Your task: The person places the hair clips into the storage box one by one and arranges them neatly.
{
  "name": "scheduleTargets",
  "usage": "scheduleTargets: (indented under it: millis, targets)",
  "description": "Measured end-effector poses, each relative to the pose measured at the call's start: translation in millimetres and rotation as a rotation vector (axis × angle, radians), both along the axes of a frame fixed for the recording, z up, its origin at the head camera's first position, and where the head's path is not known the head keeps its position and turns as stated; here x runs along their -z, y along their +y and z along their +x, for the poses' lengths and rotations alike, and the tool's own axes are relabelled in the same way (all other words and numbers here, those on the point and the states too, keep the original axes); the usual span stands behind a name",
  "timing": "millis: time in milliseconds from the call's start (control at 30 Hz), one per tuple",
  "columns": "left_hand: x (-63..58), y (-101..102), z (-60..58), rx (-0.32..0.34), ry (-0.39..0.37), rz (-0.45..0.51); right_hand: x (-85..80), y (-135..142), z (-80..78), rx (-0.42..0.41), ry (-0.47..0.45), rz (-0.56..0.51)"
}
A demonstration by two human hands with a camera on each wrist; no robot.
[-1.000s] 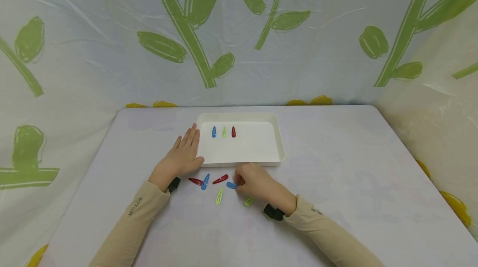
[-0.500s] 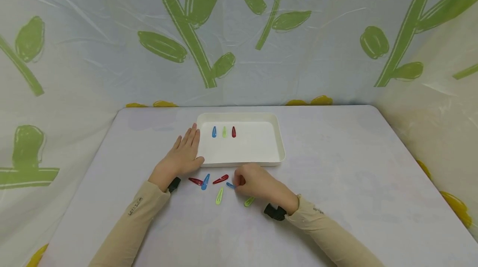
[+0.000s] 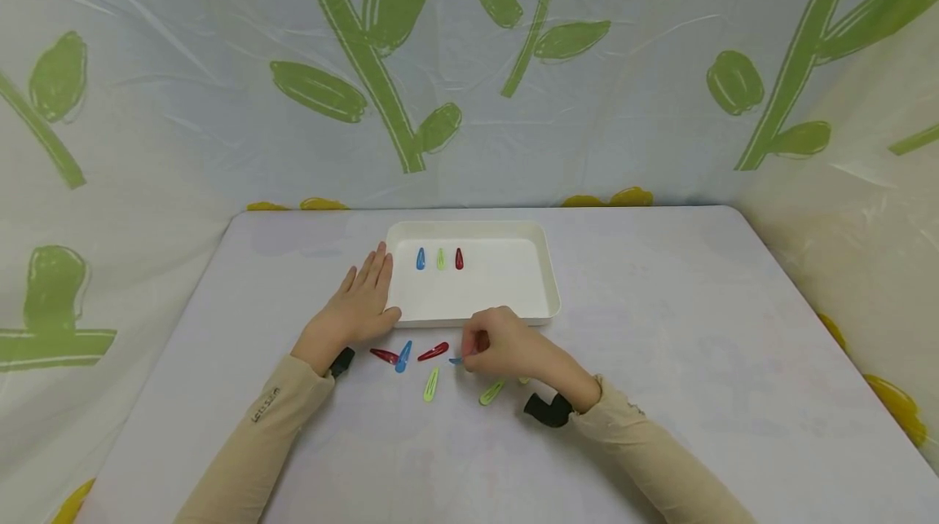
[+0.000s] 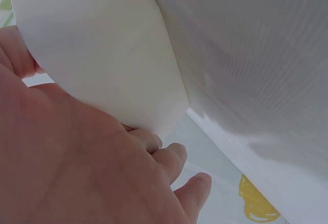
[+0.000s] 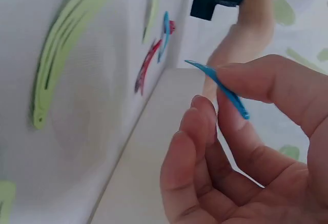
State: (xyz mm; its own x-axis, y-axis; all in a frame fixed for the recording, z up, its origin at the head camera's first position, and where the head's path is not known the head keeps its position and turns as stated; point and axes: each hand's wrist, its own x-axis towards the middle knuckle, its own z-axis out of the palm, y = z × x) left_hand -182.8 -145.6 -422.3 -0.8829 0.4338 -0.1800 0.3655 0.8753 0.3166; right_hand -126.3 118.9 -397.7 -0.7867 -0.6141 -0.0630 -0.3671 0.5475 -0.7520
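Observation:
Between the thumb and index finger of my right hand (image 3: 506, 349) is a blue snap hair clip (image 5: 225, 93), held just in front of the white tray (image 3: 433, 323). My left hand (image 3: 354, 308) lies along the tray's left side, fingers extended, thumb at the near corner. Inside the tray, a blue clip (image 3: 421, 258), a light green clip (image 3: 441, 258) and a red clip (image 3: 459, 258) stand in a row at the back left. Near my right hand on the table lie a red clip (image 3: 434, 351) and a green clip (image 3: 491, 391).
More clips lie before the tray: a dark red clip (image 3: 384, 356) overlapped by a blue clip (image 3: 403, 357), and a green clip (image 3: 430, 385). Another green clip (image 3: 524, 380) is mostly hidden under my right wrist. A flower-printed curtain (image 3: 623, 125) surrounds the table (image 3: 660, 328).
My right hand has picked the blue clip up off the table, rising slightly and turning. More of the green clips beneath it now shows. The left hand and tray have stayed put.

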Motion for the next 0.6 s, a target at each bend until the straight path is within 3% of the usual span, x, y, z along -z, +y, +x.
scheduleTargets:
  millis: [300, 600]
  targets:
    - [6.4, -2.6, -4.2, 0.002, -0.003, -0.017, -5.6, 0.4, -0.5, -0.003, -0.129, -0.091]
    - [8.4, -3.1, -4.7, 0.002, 0.005, -0.025, -4.7, 1.5, -2.5, -0.026, -0.203, -0.185]
